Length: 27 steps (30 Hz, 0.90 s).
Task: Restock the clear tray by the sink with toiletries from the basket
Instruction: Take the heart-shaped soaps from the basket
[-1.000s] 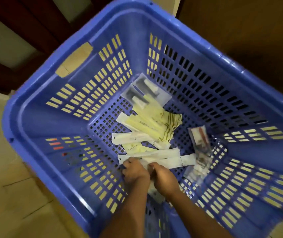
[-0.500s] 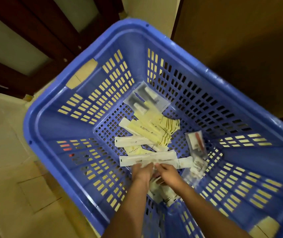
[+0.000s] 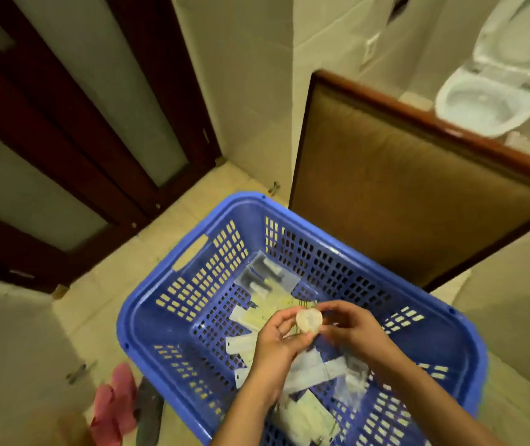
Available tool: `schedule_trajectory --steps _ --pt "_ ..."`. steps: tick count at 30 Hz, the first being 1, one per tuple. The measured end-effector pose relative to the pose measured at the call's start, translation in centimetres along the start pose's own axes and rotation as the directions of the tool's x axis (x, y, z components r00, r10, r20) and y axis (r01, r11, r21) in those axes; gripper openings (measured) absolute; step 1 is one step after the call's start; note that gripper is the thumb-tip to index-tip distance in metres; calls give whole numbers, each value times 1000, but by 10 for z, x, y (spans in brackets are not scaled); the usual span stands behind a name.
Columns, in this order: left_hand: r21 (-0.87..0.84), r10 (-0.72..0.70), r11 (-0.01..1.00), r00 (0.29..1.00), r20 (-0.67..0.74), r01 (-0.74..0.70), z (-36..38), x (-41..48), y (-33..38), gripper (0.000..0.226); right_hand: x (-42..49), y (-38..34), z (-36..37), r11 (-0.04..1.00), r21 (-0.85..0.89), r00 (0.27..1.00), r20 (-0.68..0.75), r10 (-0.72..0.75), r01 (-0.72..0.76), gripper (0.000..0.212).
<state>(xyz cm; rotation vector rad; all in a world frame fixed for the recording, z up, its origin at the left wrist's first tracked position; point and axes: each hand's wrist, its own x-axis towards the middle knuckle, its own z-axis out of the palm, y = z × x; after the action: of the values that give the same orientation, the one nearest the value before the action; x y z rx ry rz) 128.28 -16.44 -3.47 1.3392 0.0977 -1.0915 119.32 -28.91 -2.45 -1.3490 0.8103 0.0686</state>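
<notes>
Toiletry (image 3: 309, 320): pale round disc above slotted plastic basket (image 3: 147, 320).

L hand (image 3: 276, 341) and R hand (image 3: 352, 326) meet, forearms converging; both sets of fingers curled, pinching round packet (image 3: 309, 320) betw. them.

No legible print, packets (image 3: 243, 344) in the blue basket (image 3: 135, 320) too blurred

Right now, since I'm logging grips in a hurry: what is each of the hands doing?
Left hand: holds the small round pale item.
Right hand: pinches the same item's edge.
</notes>
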Motion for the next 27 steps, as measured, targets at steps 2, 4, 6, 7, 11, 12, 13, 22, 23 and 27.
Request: schedule_trajectory --steps 2,4,6,7,11,12,13,22,23,27 --pt "134 95 986 993 63 -103 2 -23 24 35 -31 -25 9 997 -15 996 -51 -79 79 26" --pt "217 135 963 981 138 -163 2 -44 41 36 -60 -42 19 990 -4 984 -112 -138 139 23" --pt "281 165 933 962 218 -224 2 -70 56 37 -89 -53 32 984 30 968 -183 -170 178 22" --pt "306 190 914 948 254 -265 1 -83 63 38 -104 -58 38 980 52 960 -213 -179 194 22" --pt "364 267 832 877 399 -419 6 -130 85 39 -156 -77 56 965 29 925 -292 -242 262 27" --pt "361 280 816 855 436 -452 10 -142 91 40 -171 -83 58 955 21 910 -311 -275 296 29" --pt "355 293 799 830 473 -485 14 -152 98 40 -185 -89 60 943 8 891 -331 -312 333 32" --pt "244 366 601 534 762 -761 74 -250 131 38 -324 -119 51 827 -256 657 -509 -556 501 43" --pt "228 357 598 510 783 -768 82 -260 128 38 -340 -118 49 820 -301 624 -537 -568 487 43" --pt "171 246 650 417 875 -741 117 -298 105 39 -402 -102 35 801 -339 512 -631 -583 493 40"
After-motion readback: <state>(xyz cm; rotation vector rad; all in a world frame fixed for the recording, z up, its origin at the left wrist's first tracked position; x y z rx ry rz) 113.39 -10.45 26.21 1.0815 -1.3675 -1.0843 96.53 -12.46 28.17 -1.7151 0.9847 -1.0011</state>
